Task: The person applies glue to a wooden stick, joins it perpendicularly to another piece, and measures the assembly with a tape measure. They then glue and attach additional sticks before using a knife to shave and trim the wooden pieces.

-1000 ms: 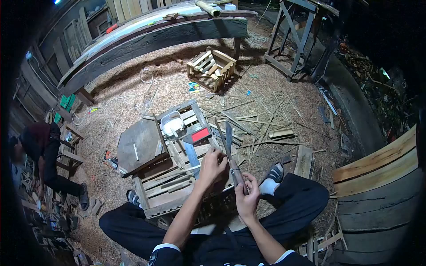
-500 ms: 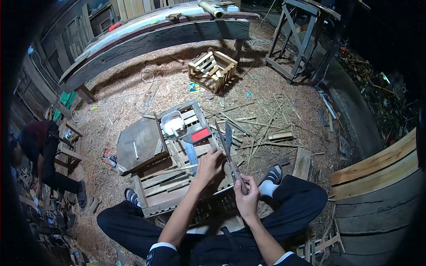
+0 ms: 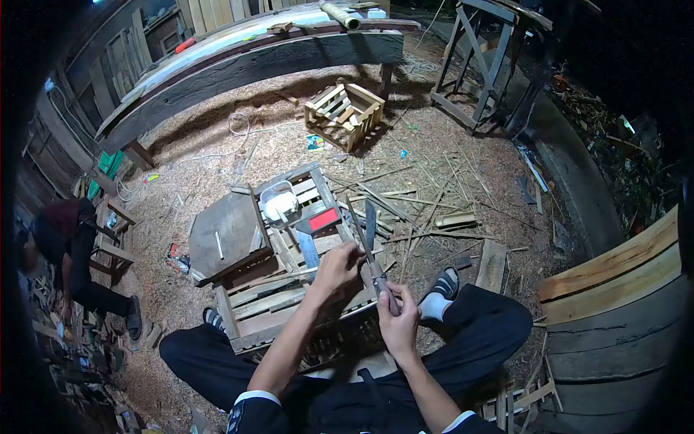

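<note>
My right hand (image 3: 399, 322) is wrapped around the handle of a long knife (image 3: 384, 285). Its narrow blade points away from me, up and slightly left. Close to the left side of the blade is my left hand (image 3: 335, 272), its fingers curled in; whatever they grip is hidden. Both hands are over a slatted wooden crate (image 3: 271, 334) between my legs. On the crate are a clear tub (image 3: 280, 203) with white contents, a red block (image 3: 323, 219) and a flat bluish strip (image 3: 308, 249). A second dark blade (image 3: 371, 223) lies just beyond the knife.
A hexagonal wooden board (image 3: 220, 235) rests at the crate's left. Thin bamboo strips (image 3: 434, 202) litter the shavings-covered floor. Further off are a small slatted box (image 3: 347, 116) and a long workbench (image 3: 253, 69). Another person (image 3: 69, 246) bends down at far left. Planks (image 3: 614, 289) lean at right.
The view shifts slightly. My left hand moves a little left and down, and the right hand with the knife shifts slightly left. Both hands keep their closed shape.
</note>
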{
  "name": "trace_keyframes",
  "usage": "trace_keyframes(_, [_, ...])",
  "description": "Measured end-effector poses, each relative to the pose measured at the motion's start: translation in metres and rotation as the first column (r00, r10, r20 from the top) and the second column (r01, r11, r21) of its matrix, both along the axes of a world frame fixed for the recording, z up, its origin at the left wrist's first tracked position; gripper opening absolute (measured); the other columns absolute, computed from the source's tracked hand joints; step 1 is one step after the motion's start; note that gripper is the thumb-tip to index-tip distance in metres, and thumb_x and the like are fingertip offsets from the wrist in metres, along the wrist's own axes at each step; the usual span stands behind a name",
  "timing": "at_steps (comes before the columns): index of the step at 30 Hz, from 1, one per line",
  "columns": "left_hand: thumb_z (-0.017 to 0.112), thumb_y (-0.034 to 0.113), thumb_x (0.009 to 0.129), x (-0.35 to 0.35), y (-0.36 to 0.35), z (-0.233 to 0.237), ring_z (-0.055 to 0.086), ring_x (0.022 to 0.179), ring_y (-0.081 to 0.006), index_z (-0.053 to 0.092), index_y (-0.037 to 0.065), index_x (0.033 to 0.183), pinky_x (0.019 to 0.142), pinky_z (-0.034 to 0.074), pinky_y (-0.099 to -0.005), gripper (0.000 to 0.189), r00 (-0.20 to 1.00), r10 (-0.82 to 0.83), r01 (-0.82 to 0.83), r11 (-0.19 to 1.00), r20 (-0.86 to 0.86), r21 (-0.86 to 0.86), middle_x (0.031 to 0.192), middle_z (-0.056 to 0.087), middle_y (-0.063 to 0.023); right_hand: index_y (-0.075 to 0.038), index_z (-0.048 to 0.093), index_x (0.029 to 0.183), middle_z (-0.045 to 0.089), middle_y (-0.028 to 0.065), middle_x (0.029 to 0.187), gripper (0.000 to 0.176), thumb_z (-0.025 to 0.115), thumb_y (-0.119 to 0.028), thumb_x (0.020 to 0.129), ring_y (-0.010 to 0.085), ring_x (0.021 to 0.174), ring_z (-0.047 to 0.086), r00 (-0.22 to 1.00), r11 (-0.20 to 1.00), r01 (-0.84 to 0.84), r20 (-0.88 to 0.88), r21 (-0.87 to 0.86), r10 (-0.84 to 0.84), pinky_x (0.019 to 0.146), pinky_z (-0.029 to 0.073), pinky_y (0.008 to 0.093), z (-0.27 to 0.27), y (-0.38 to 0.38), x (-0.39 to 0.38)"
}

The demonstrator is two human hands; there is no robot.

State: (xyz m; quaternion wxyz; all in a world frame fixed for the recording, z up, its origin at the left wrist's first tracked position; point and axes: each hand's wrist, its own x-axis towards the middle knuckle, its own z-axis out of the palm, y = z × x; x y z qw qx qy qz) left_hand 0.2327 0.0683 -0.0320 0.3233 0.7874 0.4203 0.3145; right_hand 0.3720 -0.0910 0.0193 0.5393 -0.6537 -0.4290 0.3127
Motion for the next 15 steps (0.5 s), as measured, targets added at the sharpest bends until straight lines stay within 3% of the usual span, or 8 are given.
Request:
trace_keyframes(3, [0.074, 0.005, 0.084, 0.0, 0.003, -0.006, 0.067, 0.08, -0.0388, 0.067, -0.001, 0.1, 0.071, 0.052, -0.043, 0.018, 1.0, -0.009, 0.009, 0.996, -0.001, 0.088, 0.086, 0.068, -0.0214, 0.005, 0.064, 0.122, 0.073, 0.0123, 0.095, 0.026, 0.067, -0.012, 0.102, 0.0125, 0.079, 0.069, 1.0, 0.999, -0.001, 0.031, 0.032, 0.0, 0.069, 0.055, 0.0304, 0.0, -0.005, -0.004])
trace_keyframes(5, [0.074, 0.005, 0.085, 0.002, 0.002, -0.008, 0.066, 0.076, -0.0376, 0.068, -0.001, 0.098, 0.069, 0.052, -0.0426, 0.016, 1.0, 0.006, -0.008, 0.998, 0.031, 0.06, 0.083, 0.068, -0.021, 0.005, 0.064, 0.121, 0.073, 0.0119, 0.093, 0.026, 0.067, -0.012, 0.102, 0.0128, 0.079, 0.069, 0.999, 0.997, 0.024, 0.036, 0.073, -0.027, 0.068, 0.054, 0.0304, 0.002, -0.003, -0.005])
trace_keyframes(9, [0.075, 0.006, 0.088, 0.004, 0.004, -0.011, 0.063, 0.065, -0.0318, 0.068, -0.002, 0.095, 0.063, 0.05, -0.0407, 0.013, 0.996, 0.039, -0.038, 0.999, 0.085, -0.019, 0.078, 0.068, -0.0201, 0.005, 0.064, 0.121, 0.075, 0.0146, 0.095, 0.026, 0.067, -0.012, 0.102, 0.0144, 0.079, 0.072, 1.0, 1.0, -0.004, 0.008, 0.011, 0.004, 0.069, 0.056, 0.0308, 0.009, -0.009, 0.0])
trace_keyframes(10, [0.076, 0.007, 0.088, 0.002, 0.007, -0.011, 0.06, 0.064, -0.0281, 0.067, -0.003, 0.095, 0.063, 0.049, -0.0395, 0.015, 0.999, 0.031, -0.032, 0.999, 0.03, 0.016, 0.079, 0.067, -0.0201, 0.005, 0.064, 0.121, 0.075, 0.0146, 0.095, 0.026, 0.067, -0.012, 0.102, 0.0144, 0.079, 0.072, 1.0, 1.0, -0.006, 0.008, 0.018, 0.005, 0.069, 0.056, 0.0308, 0.01, -0.009, 0.0])
trace_keyframes(13, [0.076, 0.007, 0.086, 0.0, 0.014, -0.013, 0.061, 0.065, -0.0282, 0.068, -0.003, 0.096, 0.064, 0.05, -0.0397, 0.016, 0.998, -0.04, 0.037, 0.998, 0.042, 0.055, 0.079, 0.067, -0.0202, 0.006, 0.064, 0.121, 0.076, 0.0149, 0.096, 0.026, 0.066, -0.012, 0.102, 0.0145, 0.079, 0.072, 0.998, 1.0, 0.0, 0.058, -0.014, 0.001, 0.07, 0.057, 0.0308, 0.016, -0.014, -0.001])
trace_keyframes(15, [0.075, 0.006, 0.085, -0.001, 0.018, -0.012, 0.062, 0.066, -0.0297, 0.068, -0.003, 0.096, 0.065, 0.05, -0.0402, 0.016, 0.999, -0.039, 0.037, 0.998, 0.036, 0.05, 0.079, 0.068, -0.0204, 0.003, 0.064, 0.122, 0.075, 0.0177, 0.102, 0.026, 0.065, -0.014, 0.102, 0.0231, 0.092, 0.075, 0.999, 0.998, 0.004, -0.038, -0.069, -0.007, 0.08, 0.057, 0.0363, 0.022, -0.012, 0.0])
